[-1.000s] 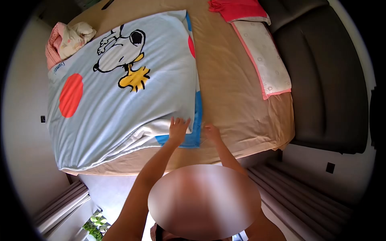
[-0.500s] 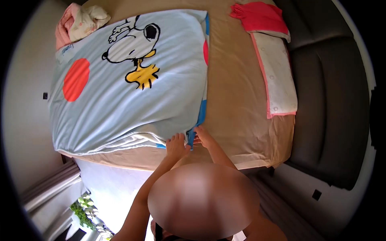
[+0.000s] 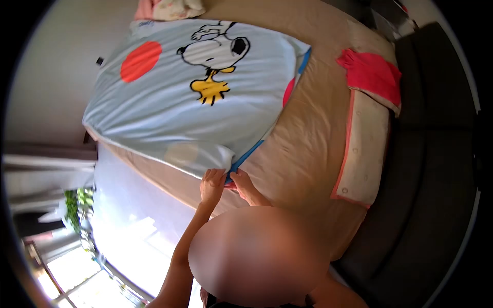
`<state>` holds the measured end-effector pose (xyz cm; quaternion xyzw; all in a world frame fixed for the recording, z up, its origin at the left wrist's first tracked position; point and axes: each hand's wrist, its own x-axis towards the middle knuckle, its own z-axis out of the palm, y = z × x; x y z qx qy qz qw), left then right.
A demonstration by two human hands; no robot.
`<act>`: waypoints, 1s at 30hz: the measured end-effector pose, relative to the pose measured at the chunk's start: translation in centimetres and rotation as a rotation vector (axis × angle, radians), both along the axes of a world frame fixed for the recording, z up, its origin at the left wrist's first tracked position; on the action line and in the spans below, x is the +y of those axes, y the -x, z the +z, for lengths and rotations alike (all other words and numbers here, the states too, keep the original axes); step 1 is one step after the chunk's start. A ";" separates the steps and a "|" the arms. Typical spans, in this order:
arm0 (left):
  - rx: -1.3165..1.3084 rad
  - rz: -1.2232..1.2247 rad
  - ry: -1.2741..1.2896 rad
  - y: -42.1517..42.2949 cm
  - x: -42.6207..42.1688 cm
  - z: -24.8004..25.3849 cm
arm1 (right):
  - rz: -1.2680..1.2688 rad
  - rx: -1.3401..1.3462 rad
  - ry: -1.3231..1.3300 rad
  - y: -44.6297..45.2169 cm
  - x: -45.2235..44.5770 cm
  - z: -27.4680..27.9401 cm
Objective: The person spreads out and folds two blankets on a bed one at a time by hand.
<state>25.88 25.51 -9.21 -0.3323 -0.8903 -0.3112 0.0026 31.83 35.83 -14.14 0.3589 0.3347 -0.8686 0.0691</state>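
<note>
A light blue blanket [image 3: 154,118] with a cartoon dog, a yellow bird and a red oval lies spread over the bed. Its near corner is pulled toward me, with a blue edge showing there. My left hand [image 3: 212,184] is closed on the blanket at this corner, fingers bent over the cloth. Just right of it, my right hand [image 3: 242,184] pinches the blue edge. The two hands are close together, and the fingertips are partly hidden by the cloth.
A tan sheet [image 3: 303,154] covers the bed. Along the right lie a white pad with pink edging [image 3: 363,149] and a red cloth [image 3: 372,77], beside a dark headboard [image 3: 426,169]. A pink and white cloth [image 3: 177,9] lies at the far left. Plants [image 3: 77,205] stand lower left.
My view has turned and shifted. Both hands have drawn the blanket's corner toward me, so its near edge, bunched before, now runs straighter and tauter.
</note>
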 end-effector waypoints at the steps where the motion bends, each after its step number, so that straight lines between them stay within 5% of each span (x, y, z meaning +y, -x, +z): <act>1: -0.068 0.019 -0.002 -1.3 -0.8 0.4 | 0.040 -0.002 0.008 -0.6 -0.3 -0.1; 6: 0.031 0.035 0.034 -5.7 -3.1 2.2 | 0.096 0.024 0.114 -1.5 -0.8 -1.3; 9: 0.061 0.083 0.075 -6.4 -5.7 -2.0 | 0.230 -0.069 0.180 -2.1 0.3 -2.6; 11: 0.091 0.107 0.077 -6.9 -5.4 -1.4 | 0.290 -0.179 -0.838 -2.7 1.7 -5.4; 13: 0.101 0.156 0.030 -7.8 -4.7 -0.9 | 0.094 -0.124 -1.511 -1.8 4.5 -2.3; 14: 0.107 0.163 0.060 -8.5 -4.6 -0.5 | 0.117 -0.092 -1.514 -1.2 5.1 -1.6; 16: 0.152 0.174 0.124 -9.4 -4.4 -0.2 | 0.409 0.285 -2.068 0.6 5.9 -0.8; 19: 0.212 0.199 0.165 -9.3 -4.8 0.6 | 0.709 0.762 -2.015 3.5 7.9 -4.5; 21: 0.084 0.209 0.102 -9.0 -5.0 1.2 | 0.822 0.774 -2.033 3.9 9.1 -5.4; 24: 0.059 0.196 0.085 -10.9 -5.4 3.2 | 0.599 0.740 -1.963 3.1 10.8 0.7; 27: -0.029 0.167 0.113 -14.9 -5.9 1.5 | 0.795 0.940 -2.042 -1.1 13.5 -3.1; 30: -0.105 0.162 0.104 -16.3 -5.4 0.7 | 0.823 0.849 -2.001 -3.1 13.5 -3.6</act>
